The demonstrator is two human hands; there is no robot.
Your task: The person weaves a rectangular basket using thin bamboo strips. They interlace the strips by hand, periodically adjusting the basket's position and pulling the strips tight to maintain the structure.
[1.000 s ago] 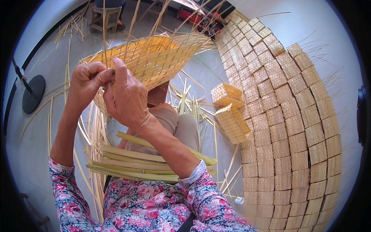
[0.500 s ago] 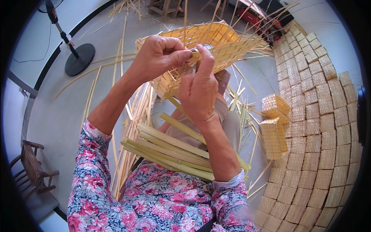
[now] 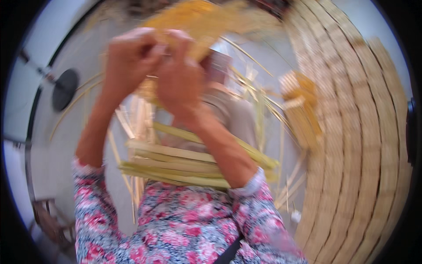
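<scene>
A yellow basket [image 3: 193,17] of woven bamboo strips is up in front of me, badly smeared by motion. My left hand [image 3: 132,55] is closed at its near edge, fingers curled and thumb pressed in. Close beside it, my right hand [image 3: 182,81] is closed on the basket too, knuckles up. The exact strip between the fingertips is too blurred to make out. Across my lap, below the hands, lies a bundle of flat green and pale bamboo strips [image 3: 184,165].
On the right, rows of woven blocks [image 3: 347,154] cover the floor. Beside them stand two small yellow baskets [image 3: 301,121]. Loose strips [image 3: 250,92] litter the floor around my legs. A round black fan base [image 3: 66,90] stands at left, with a wooden chair [image 3: 50,222] nearer me.
Both hands and the basket have moved left and up in the picture, close together. The whole view has shifted and blurred, so the surroundings appear moved too.
</scene>
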